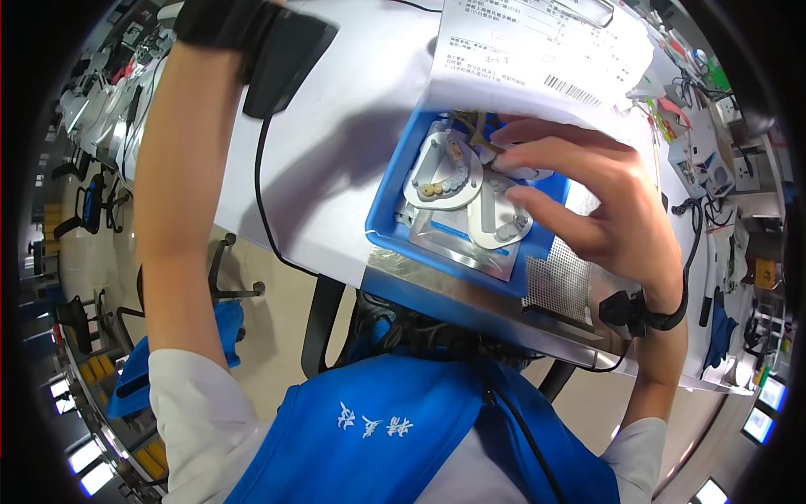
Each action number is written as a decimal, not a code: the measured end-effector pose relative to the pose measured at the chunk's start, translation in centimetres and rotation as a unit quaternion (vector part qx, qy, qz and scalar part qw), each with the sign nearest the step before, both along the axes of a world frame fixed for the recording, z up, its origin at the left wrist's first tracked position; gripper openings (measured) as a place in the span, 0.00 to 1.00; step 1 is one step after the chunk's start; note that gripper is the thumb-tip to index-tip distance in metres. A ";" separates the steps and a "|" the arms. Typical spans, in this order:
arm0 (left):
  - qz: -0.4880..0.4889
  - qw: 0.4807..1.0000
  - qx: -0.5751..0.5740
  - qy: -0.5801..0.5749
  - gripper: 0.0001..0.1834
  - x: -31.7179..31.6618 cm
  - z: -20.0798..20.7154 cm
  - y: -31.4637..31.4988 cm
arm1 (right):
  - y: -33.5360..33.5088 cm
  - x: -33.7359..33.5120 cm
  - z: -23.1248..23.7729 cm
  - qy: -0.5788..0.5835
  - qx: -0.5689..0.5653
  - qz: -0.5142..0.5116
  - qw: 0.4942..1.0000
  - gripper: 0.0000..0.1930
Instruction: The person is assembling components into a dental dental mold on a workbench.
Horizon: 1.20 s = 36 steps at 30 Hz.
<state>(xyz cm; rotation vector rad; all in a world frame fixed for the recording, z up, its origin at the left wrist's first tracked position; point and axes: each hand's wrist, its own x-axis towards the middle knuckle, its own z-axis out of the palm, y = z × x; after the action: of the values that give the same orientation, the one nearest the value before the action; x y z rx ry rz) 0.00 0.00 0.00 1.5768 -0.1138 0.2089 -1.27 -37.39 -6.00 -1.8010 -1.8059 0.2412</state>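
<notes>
My right hand reaches over a blue plastic tray from the right. Its thumb and index finger are apart, with the tips close to the dental models inside; whether they touch one is unclear. One dental model, a white plate with tooth-coloured and yellowish teeth, lies at the tray's left. A second dental model lies beside it, partly under the thumb. A clear flat bag or case sits below them. My left forearm stretches up at the left, and its hand is cut off by the top edge.
A printed sheet on a clipboard covers the tray's far side. A black cable hangs from the dark device at my left wrist. A perforated metal plate lies by the table's near edge. Cluttered benches and chairs stand around.
</notes>
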 end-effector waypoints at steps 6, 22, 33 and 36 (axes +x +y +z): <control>0.192 0.954 0.207 -0.102 0.12 -14.4 -0.9 -7.8 | 4.3 0.1 -0.4 0.012 0.070 -0.040 0.997 0.26; 0.162 0.929 0.328 0.057 0.10 -20.4 -12.1 -13.8 | 5.4 0.3 -1.1 -0.109 -0.055 -0.036 0.992 0.21; 0.190 0.931 0.282 0.128 0.09 -20.6 -11.4 -15.4 | 4.1 -2.8 -0.7 -0.164 0.031 -0.027 0.986 0.22; 0.174 0.936 0.283 0.114 0.11 -21.1 -11.5 -15.0 | 4.9 -4.6 -1.5 -0.133 0.004 -0.023 0.991 0.25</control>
<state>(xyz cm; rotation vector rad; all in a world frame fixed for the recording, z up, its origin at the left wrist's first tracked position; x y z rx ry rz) -21.14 -14.95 -11.52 2.1815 0.3178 0.2821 -5.87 -32.48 -7.55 -1.9426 -1.9375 -0.0265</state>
